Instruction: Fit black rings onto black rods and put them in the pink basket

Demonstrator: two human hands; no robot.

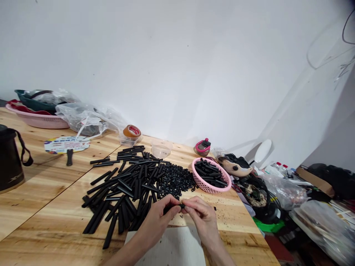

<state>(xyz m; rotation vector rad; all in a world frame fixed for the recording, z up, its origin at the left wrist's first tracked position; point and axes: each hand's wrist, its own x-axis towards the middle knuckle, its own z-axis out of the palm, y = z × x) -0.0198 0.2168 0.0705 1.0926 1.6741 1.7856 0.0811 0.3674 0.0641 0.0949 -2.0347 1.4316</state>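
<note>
My left hand pinches a black tube that lies mostly behind its fingers. Thumb and fingertips of my right hand close on a small black piece at the tube's end; my fingers cover most of both. Beyond them is a heap of small black pieces. Loose black tubes lie in a spread pile to the left. Back right, a pink basket holds more black tubes. A pale board lies beneath my wrists.
At the left stand a black cup and a hand fan. Tape rests on a clear container near the wall. A pink basin and plastic bags sit back left. Bags and cables crowd the right side.
</note>
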